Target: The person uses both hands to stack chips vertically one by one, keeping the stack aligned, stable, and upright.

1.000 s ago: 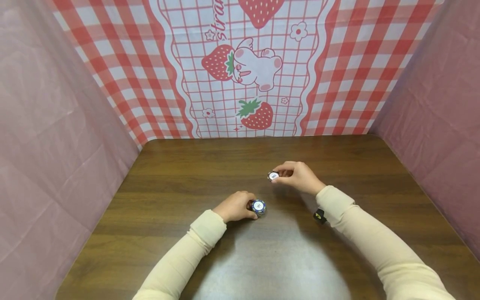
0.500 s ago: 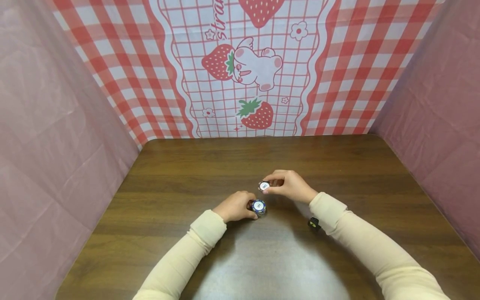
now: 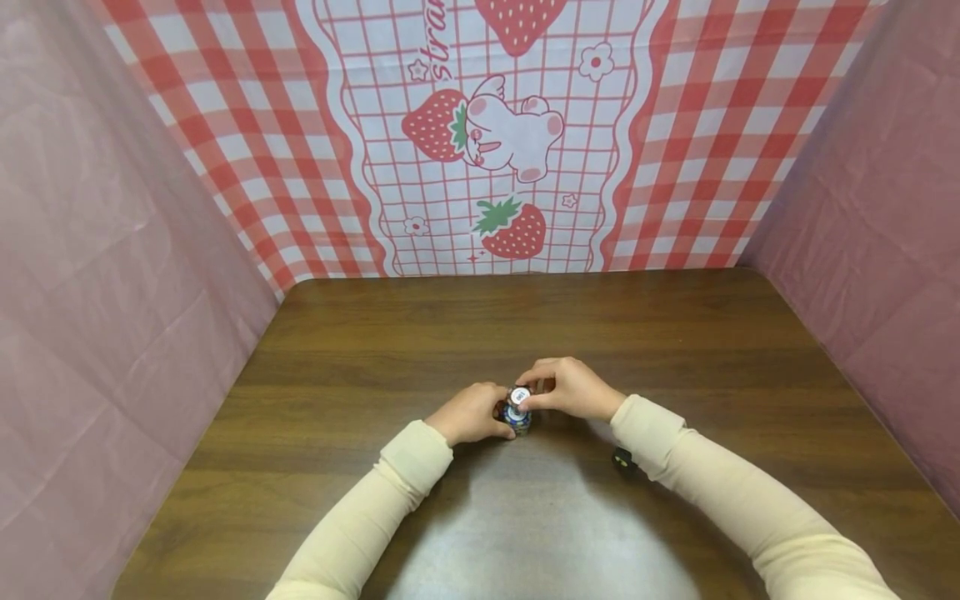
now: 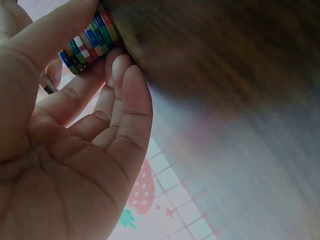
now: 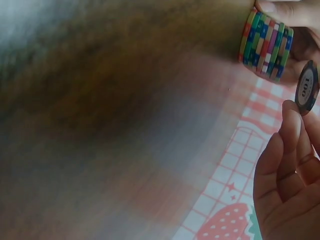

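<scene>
A short stack of multicoloured poker chips (image 3: 519, 427) stands on the brown table, a blue-edged chip on top. My left hand (image 3: 469, 413) grips the stack from the left with thumb and fingers; in the left wrist view the chips' striped edges (image 4: 91, 42) show between them. My right hand (image 3: 572, 390) pinches a dark-rimmed poker chip (image 3: 520, 396) with a white centre, just over the stack's far side. In the right wrist view this chip (image 5: 306, 89) reads 100, tilted and apart from the stack (image 5: 265, 45).
The wooden table (image 3: 360, 333) ends at a strawberry-print checked cloth (image 3: 510, 150) at the back. Pink cloth (image 3: 135, 317) hangs on both sides. A small black object (image 3: 622, 460) sits under the right cuff.
My right hand has moved left and toward me, bringing its chip from the stack's far right to over the stack. My left hand has stayed on the stack.
</scene>
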`<move>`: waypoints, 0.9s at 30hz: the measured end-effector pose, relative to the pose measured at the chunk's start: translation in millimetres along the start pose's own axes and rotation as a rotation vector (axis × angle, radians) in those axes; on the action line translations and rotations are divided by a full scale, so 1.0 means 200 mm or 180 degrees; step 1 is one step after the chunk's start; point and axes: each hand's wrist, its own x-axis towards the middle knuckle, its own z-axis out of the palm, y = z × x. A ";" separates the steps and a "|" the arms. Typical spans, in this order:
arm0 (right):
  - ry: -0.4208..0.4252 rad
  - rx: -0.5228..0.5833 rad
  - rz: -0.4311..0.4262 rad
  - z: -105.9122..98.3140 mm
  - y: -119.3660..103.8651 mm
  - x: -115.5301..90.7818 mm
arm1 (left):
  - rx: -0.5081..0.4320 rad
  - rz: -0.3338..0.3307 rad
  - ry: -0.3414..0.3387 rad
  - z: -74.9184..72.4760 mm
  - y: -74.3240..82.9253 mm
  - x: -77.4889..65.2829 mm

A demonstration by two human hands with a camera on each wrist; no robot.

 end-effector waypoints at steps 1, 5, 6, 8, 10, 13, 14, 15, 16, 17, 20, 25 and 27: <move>-0.0032 -0.0015 -0.0014 0.00 0.00 0.00 | 0.0005 0.0005 0.0004 0.00 0.00 0.00; -0.0135 -0.0047 0.0006 0.01 -0.02 0.00 | 0.0007 -0.0006 -0.0012 0.00 0.00 0.00; -0.0147 -0.0080 -0.0003 0.01 -0.02 -0.01 | 0.0004 -0.0010 -0.0018 0.00 0.00 0.00; -0.0167 -0.0119 -0.0015 0.02 -0.02 -0.01 | -0.0020 -0.0025 -0.0031 0.00 0.00 0.00; -0.0180 -0.0153 -0.0027 0.02 -0.02 -0.01 | -0.0033 -0.0028 -0.0032 -0.01 0.00 -0.01; -0.0191 -0.0188 -0.0047 0.02 -0.03 -0.02 | -0.0041 -0.0023 -0.0027 -0.01 0.00 -0.01; -0.0189 -0.0204 -0.0052 0.02 -0.03 -0.02 | -0.0040 -0.0019 -0.0024 -0.01 0.00 -0.01; -0.0188 -0.0227 -0.0056 0.02 -0.03 -0.02 | -0.0031 -0.0017 -0.0021 -0.01 0.01 -0.01; -0.0188 -0.0253 -0.0057 0.03 -0.03 -0.02 | -0.0021 -0.0019 -0.0018 0.00 0.01 -0.01; -0.0188 -0.0288 -0.0059 0.03 -0.03 -0.02 | -0.0024 -0.0015 -0.0012 0.00 0.01 -0.01; -0.0183 -0.0344 -0.0059 0.03 -0.04 -0.02 | -0.0019 -0.0017 -0.0001 0.00 0.00 -0.01; -0.0191 -0.0380 -0.0062 0.04 -0.04 -0.02 | -0.0041 -0.0022 0.0002 0.00 0.00 -0.01; -0.0200 -0.0402 -0.0057 0.04 -0.05 -0.02 | -0.0045 -0.0030 -0.0002 0.00 0.01 -0.01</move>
